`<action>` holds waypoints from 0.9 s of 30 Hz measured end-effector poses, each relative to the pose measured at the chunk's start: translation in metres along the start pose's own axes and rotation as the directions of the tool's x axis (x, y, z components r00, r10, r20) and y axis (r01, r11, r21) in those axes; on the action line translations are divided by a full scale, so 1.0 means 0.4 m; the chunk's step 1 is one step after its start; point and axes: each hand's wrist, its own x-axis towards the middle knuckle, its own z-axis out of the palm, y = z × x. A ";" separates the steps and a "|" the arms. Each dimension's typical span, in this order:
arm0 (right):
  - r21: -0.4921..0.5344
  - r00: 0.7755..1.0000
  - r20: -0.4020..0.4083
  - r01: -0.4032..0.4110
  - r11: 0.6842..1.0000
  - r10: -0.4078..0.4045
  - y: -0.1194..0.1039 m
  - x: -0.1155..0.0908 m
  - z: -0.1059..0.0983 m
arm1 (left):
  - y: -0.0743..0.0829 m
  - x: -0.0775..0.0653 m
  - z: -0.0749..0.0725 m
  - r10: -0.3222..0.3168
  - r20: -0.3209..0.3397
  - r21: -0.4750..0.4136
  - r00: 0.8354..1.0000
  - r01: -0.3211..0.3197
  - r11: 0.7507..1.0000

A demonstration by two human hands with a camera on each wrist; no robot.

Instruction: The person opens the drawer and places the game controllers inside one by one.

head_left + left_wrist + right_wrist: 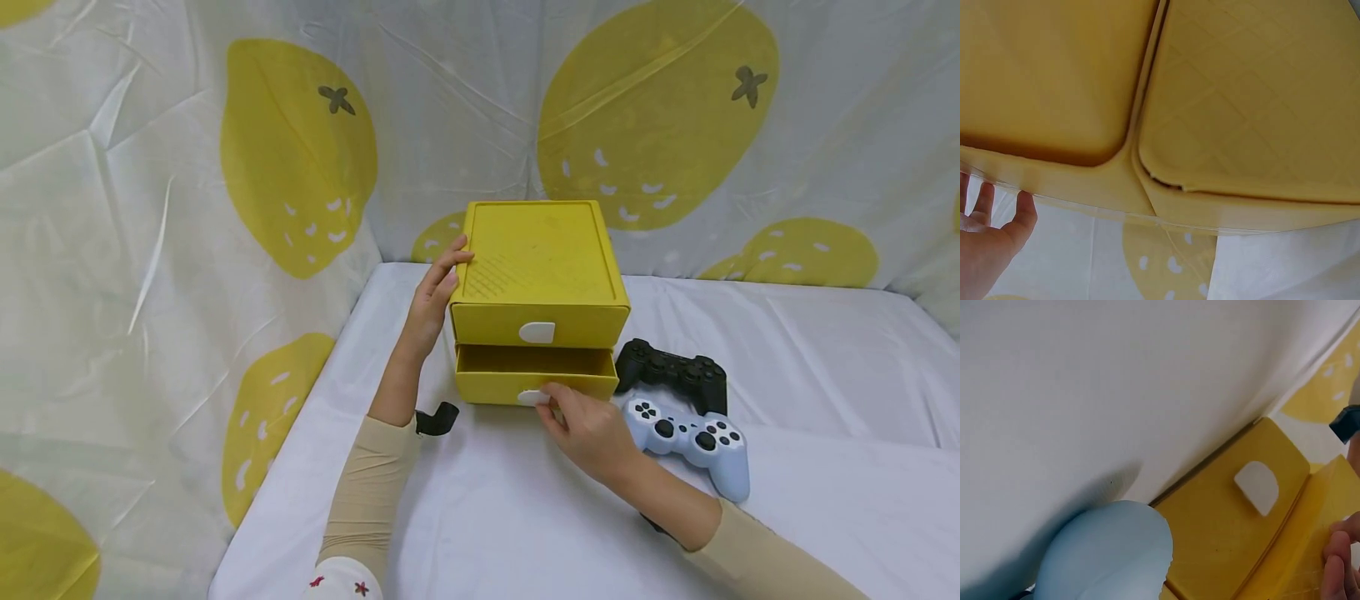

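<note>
A yellow two-drawer box [540, 250] stands on the white cloth, its lower drawer [480, 388] pulled partway out. My right hand [592, 429] pinches the white handle [531, 397] of that drawer between thumb and fingers. In the right wrist view, the right fingers [1335, 562] show at the edge, by the yellow drawer. The upper drawer [487, 323], with its own white handle [537, 332], is closed. Against the box's left side, near the top edge, rests my left hand [431, 304], fingers extended; its fingertips [1024, 203] touch the yellow wall in the left wrist view.
Right of the box lie a black game controller [678, 371] and, in front of it, a light blue one [693, 442], close beside my right wrist. Dark wrist gear [437, 419] sticks out from the left forearm. A lemon-print cloth [450, 100] hangs behind and at the left.
</note>
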 end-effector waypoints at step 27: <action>0.001 0.999 -0.018 0.048 0.999 -0.048 -0.055 -0.020 -0.041 | -0.023 0.000 -0.008 0.035 0.014 0.008 0.999 -0.035 0.999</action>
